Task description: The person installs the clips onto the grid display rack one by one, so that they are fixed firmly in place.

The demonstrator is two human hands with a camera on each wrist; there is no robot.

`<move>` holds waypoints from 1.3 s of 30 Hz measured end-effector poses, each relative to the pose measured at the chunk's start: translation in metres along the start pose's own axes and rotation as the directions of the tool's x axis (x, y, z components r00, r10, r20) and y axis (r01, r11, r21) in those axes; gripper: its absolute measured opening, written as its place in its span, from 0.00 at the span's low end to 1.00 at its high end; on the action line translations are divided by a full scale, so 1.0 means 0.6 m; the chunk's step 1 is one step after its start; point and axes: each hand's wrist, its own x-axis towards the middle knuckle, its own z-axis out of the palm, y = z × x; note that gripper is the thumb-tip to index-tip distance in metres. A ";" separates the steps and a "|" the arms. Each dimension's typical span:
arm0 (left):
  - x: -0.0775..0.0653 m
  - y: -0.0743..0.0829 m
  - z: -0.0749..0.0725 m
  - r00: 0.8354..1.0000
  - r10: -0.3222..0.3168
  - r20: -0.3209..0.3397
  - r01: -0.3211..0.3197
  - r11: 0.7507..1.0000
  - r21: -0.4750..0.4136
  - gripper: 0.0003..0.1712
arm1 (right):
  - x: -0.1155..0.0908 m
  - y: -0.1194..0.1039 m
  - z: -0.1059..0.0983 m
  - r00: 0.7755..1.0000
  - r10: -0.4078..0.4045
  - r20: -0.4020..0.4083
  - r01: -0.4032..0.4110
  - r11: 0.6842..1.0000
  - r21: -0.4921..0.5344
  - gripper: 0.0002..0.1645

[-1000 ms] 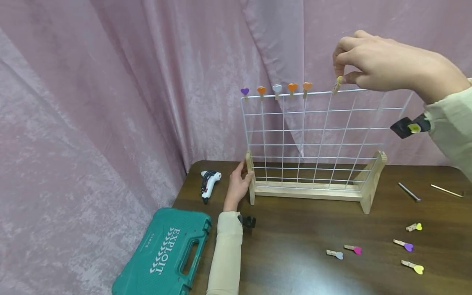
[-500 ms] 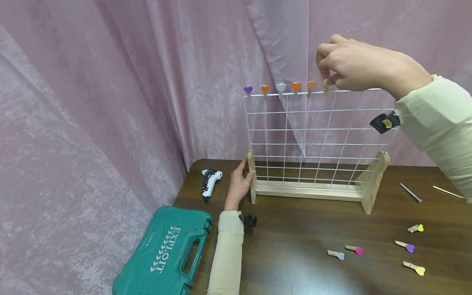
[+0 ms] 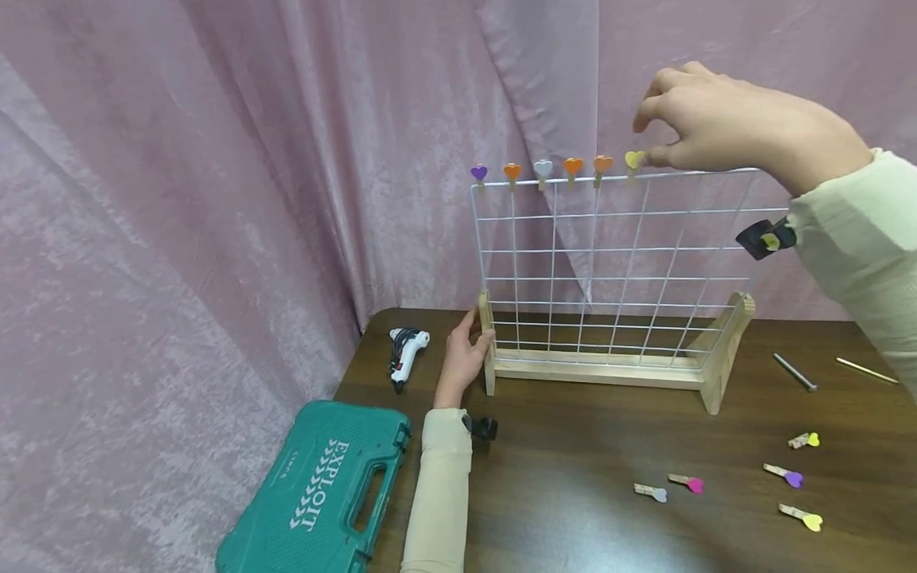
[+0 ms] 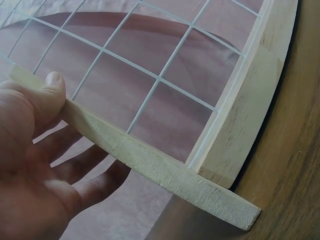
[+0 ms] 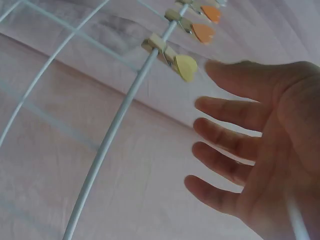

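A white wire grid rack [image 3: 590, 250] stands upright in a wooden base. My left hand [image 3: 464, 360] grips the base's left wooden side piece [image 4: 145, 157], thumb over one face and fingers behind it. Along the top wire sit several heart clothespins: purple [image 3: 478, 173], orange, white and, rightmost, a yellow heart clothespin [image 5: 172, 62]. Just beside that yellow one, my right hand [image 3: 738, 127] hovers with thumb and fingers spread apart, holding nothing. The right wrist view shows the thumb tip close to the yellow heart, with a small gap between them.
More heart clothespins lie on the brown table: white [image 3: 650, 493], pink [image 3: 686, 483], purple [image 3: 784, 476] and two yellow. A bolt [image 3: 795, 372] and a thin rod [image 3: 867, 370] lie at right. Left are a glue gun [image 3: 407, 356] and a green case [image 3: 315, 485].
My right hand moved left, set the yellow clothespin upright on the top wire beside the orange one, then let go and drew back slightly right. The left hand keeps its hold.
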 end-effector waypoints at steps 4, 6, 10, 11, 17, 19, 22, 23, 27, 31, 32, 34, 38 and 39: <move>0.000 0.006 -0.004 1.000 0.004 0.006 -0.004 1.000 -0.004 0.32 | -0.037 0.007 0.005 0.994 0.003 -0.105 0.000 1.000 0.031 0.19; -0.001 0.021 -0.008 1.000 0.011 0.015 -0.011 1.000 0.001 0.32 | -0.057 0.010 0.013 0.987 -0.017 -0.162 0.023 0.999 0.038 0.16; -0.004 0.050 -0.018 0.999 0.029 0.028 -0.029 1.000 0.007 0.31 | -0.097 0.015 0.032 0.961 -0.054 -0.272 0.066 0.997 0.038 0.11; -0.005 0.055 -0.020 0.999 0.031 0.027 -0.031 0.999 0.011 0.30 | -0.106 0.015 0.037 0.955 -0.058 -0.292 0.073 0.997 0.041 0.09; -0.002 0.033 -0.022 1.000 0.009 0.017 -0.009 1.000 0.015 0.31 | -0.163 0.014 0.071 0.926 -0.076 -0.370 0.103 0.993 0.055 0.07; 0.002 0.017 -0.021 1.000 0.002 0.012 -0.002 1.000 0.010 0.31 | -0.179 0.013 0.083 0.915 -0.086 -0.393 0.120 0.991 0.062 0.07; 0.008 -0.001 -0.020 1.000 0.017 0.003 -0.017 1.000 0.004 0.31 | -0.200 0.011 0.101 0.893 -0.102 -0.439 0.152 0.985 0.081 0.05; 0.010 -0.003 -0.021 1.000 0.026 0.000 -0.026 1.000 -0.001 0.31 | -0.207 0.011 0.108 0.884 -0.108 -0.455 0.163 0.983 0.083 0.05; 0.013 -0.010 -0.022 0.999 0.049 0.004 -0.049 0.999 -0.008 0.32 | -0.235 0.011 0.141 0.843 -0.110 -0.527 0.193 0.976 0.104 0.13; 0.015 -0.012 -0.021 1.000 0.015 0.013 -0.015 1.000 0.003 0.32 | -0.271 0.010 0.182 0.823 -0.070 -0.564 0.179 0.974 0.140 0.23; 0.015 -0.012 -0.021 1.000 0.008 0.014 -0.008 1.000 0.011 0.32 | -0.279 0.011 0.193 0.817 -0.063 -0.574 0.180 0.972 0.148 0.26; 0.015 -0.009 -0.021 1.000 0.003 0.015 -0.003 1.000 0.015 0.32 | -0.297 0.011 0.214 0.812 -0.051 -0.582 0.173 0.973 0.156 0.29; 0.008 0.020 -0.026 0.999 0.012 0.030 -0.012 1.000 0.013 0.32 | -0.333 0.010 0.255 0.807 -0.011 -0.591 0.153 0.970 0.190 0.29; 0.006 0.027 -0.027 0.999 0.016 0.036 -0.016 1.000 0.011 0.31 | -0.342 0.010 0.264 0.810 0.007 -0.586 0.139 0.969 0.203 0.26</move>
